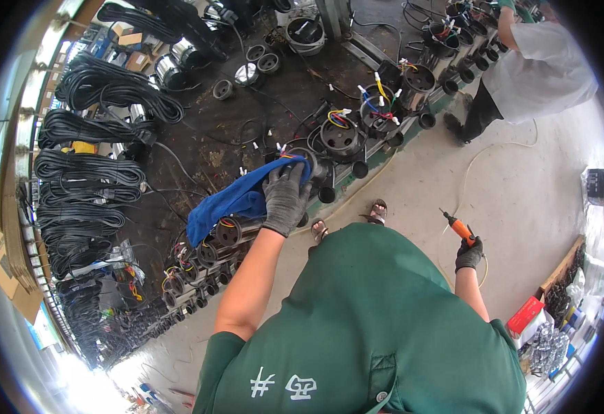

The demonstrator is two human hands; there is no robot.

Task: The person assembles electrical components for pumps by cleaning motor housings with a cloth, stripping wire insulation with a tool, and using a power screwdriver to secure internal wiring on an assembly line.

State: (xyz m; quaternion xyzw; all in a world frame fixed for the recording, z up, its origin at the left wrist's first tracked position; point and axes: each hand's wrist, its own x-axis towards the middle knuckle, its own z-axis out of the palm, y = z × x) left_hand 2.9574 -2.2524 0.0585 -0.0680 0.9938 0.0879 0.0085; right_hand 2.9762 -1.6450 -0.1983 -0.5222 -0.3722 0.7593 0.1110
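My left hand (285,200), in a dark grey glove, is closed over a blue cloth (226,207). The cloth drapes across part of the row of black round housings, and its top end touches a housing (319,165) with coloured wires. What lies beneath the cloth is hidden. Out to the right, my gloved right hand (469,254) grips an orange power screwdriver (460,228), its bit tilted up and to the left. A pale hose trails from the tool. Just past my left hand stands another open black housing (341,136) with yellow, blue and red wires.
Coiled black cables (92,172) are heaped along the bench's left side. Loose rings (223,90) and cups lie on the dark benchtop (192,152). A co-worker in a light shirt (543,69) stands at the far right. The hose (464,179) runs over the floor; a red box (525,314) sits lower right.
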